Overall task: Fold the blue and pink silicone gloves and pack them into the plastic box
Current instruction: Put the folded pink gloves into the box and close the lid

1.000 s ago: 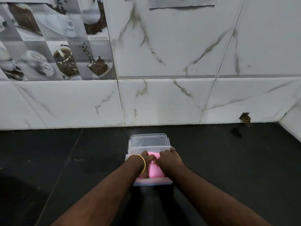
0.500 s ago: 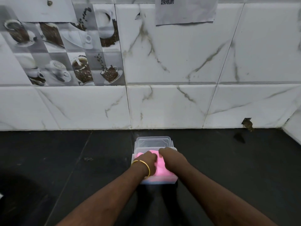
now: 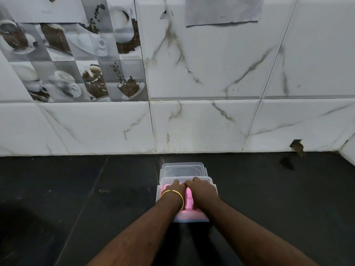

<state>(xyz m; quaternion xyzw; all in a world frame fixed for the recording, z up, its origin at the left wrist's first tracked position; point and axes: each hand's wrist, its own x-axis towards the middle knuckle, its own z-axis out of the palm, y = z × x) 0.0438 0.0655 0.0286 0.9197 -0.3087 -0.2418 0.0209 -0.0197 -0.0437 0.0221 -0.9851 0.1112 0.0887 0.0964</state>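
Observation:
A clear plastic box (image 3: 192, 219) stands on the black counter, near the wall. A pink silicone glove (image 3: 188, 199) fills it and shows between my two hands. My left hand (image 3: 173, 189), with a gold bangle on the wrist, lies on the glove's left part. Beside it, my right hand (image 3: 202, 189) lies on the right part. Both hands have their fingers bent down into the glove at the box's far rim, and the fingertips are hidden. No blue glove shows in this view.
The box's clear lid (image 3: 183, 170) lies flat right behind the box. The black counter (image 3: 76, 198) runs left and right to a white marble-tiled wall (image 3: 192, 127). A paper sheet (image 3: 222, 10) hangs on the wall. A hole (image 3: 296, 145) breaks a tile at the right.
Both hands stayed on the pink glove in the box, and their fingers shifted a little toward the far rim. The camera tilted up, so the box sits lower in view.

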